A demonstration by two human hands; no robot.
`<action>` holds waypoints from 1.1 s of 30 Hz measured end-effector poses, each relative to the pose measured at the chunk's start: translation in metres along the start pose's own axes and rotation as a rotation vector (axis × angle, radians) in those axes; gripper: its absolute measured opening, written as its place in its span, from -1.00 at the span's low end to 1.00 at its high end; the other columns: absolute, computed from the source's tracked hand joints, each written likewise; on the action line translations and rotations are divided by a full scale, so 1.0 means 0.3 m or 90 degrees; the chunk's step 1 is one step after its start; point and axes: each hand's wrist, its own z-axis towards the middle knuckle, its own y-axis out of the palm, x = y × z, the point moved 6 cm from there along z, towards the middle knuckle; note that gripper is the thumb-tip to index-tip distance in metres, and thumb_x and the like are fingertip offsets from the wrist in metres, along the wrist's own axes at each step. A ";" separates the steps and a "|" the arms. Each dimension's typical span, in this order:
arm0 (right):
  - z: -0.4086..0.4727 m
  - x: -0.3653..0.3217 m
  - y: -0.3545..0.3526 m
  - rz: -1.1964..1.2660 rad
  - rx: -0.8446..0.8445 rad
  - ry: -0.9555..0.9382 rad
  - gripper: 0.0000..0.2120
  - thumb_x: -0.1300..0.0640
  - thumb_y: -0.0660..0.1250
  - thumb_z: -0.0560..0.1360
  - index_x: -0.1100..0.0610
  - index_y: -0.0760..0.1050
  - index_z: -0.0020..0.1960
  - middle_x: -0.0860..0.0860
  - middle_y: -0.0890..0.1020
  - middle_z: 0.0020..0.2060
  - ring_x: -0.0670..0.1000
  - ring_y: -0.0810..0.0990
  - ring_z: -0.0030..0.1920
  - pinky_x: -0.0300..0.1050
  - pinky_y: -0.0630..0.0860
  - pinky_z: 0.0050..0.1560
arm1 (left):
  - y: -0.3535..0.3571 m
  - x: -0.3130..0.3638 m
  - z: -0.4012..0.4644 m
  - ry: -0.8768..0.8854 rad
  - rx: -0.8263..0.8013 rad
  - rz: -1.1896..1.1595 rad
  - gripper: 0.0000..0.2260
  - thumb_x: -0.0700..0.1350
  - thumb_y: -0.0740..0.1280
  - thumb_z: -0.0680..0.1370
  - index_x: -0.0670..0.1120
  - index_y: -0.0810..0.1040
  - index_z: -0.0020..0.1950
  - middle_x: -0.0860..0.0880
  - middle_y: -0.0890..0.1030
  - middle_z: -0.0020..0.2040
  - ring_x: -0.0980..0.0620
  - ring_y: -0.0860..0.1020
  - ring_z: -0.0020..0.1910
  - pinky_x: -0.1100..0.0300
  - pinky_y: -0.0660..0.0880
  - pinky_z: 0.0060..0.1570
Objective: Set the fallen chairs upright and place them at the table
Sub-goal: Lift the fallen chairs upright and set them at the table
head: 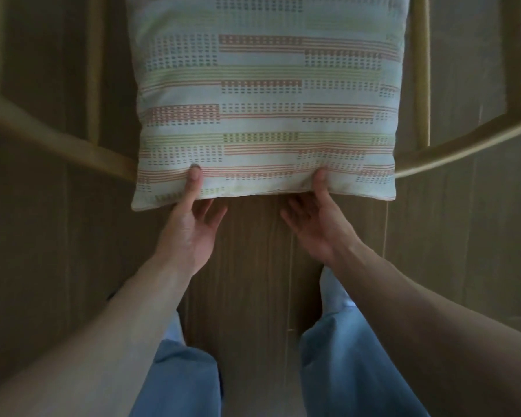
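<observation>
Both hands [190,227] [316,218] pinch cushion [268,100]; chair [463,139] beneath

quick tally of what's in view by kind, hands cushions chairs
hands: 2, the left hand and the right hand, each pinching the near edge of the cushion
cushions: 1, the striped cushion
chairs: 1, the wooden chair, its curved rail showing on both sides of the cushion
total: 4

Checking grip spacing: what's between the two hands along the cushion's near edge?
Head view: between left hand and right hand only cushion edge and bare wooden floor.
</observation>
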 end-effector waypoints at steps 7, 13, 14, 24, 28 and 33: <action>-0.004 -0.033 -0.016 0.010 0.019 0.004 -0.07 -0.13 0.64 0.13 0.06 0.43 0.43 0.01 0.57 0.35 0.07 0.44 0.43 0.05 0.48 0.35 | 0.009 0.047 -0.014 0.041 -0.021 -0.029 -0.10 0.02 0.68 0.18 -0.01 0.44 0.48 -0.02 0.63 0.32 -0.01 0.59 0.31 -0.03 0.39 0.43; -0.181 -0.018 -0.037 -0.013 0.016 0.012 -0.21 -0.10 0.50 0.32 0.09 0.37 0.48 0.04 0.62 0.33 0.09 0.53 0.39 0.04 0.42 0.39 | 0.012 0.039 -0.186 0.049 -0.015 -0.028 -0.38 -0.07 0.47 0.46 0.02 0.41 0.51 -0.02 0.60 0.37 -0.03 0.56 0.35 -0.04 0.42 0.39; -0.231 -0.018 -0.031 -0.006 0.018 0.011 -0.24 -0.09 0.48 0.34 0.10 0.38 0.48 0.05 0.63 0.33 0.09 0.55 0.37 0.04 0.43 0.38 | 0.013 0.044 -0.228 0.045 -0.006 -0.024 -0.42 -0.09 0.42 0.49 0.03 0.41 0.51 -0.02 0.60 0.36 -0.04 0.56 0.35 -0.04 0.45 0.37; -0.788 -0.091 0.054 0.023 0.120 -0.001 -0.23 -0.04 0.50 0.33 0.00 0.33 0.48 0.08 0.63 0.31 0.13 0.63 0.24 0.12 0.53 0.32 | 0.079 0.178 -0.732 -0.001 0.158 0.044 -0.57 0.02 0.48 0.40 0.08 0.57 0.27 0.03 0.69 0.21 -0.04 0.60 0.27 -0.12 0.52 0.25; -1.060 -0.169 0.126 -0.033 0.182 0.022 -0.28 -0.13 0.53 0.26 0.08 0.46 0.35 0.25 0.64 0.22 0.13 0.60 0.06 0.03 0.63 0.07 | 0.170 0.321 -0.983 -0.012 0.216 0.072 -0.54 0.07 0.52 0.34 0.05 0.60 0.21 0.01 0.71 0.15 -0.04 0.64 0.18 -0.10 0.59 0.12; -1.391 -0.302 0.273 -0.137 0.246 0.016 -0.29 -0.28 0.53 0.15 0.10 0.52 0.15 0.10 0.72 -0.07 0.10 0.69 -0.10 0.01 0.64 -0.08 | 0.297 0.522 -1.287 -0.041 0.269 0.091 -0.57 0.10 0.57 0.29 -0.02 0.64 0.08 -0.05 0.73 0.05 -0.04 0.66 0.02 0.03 0.61 -0.12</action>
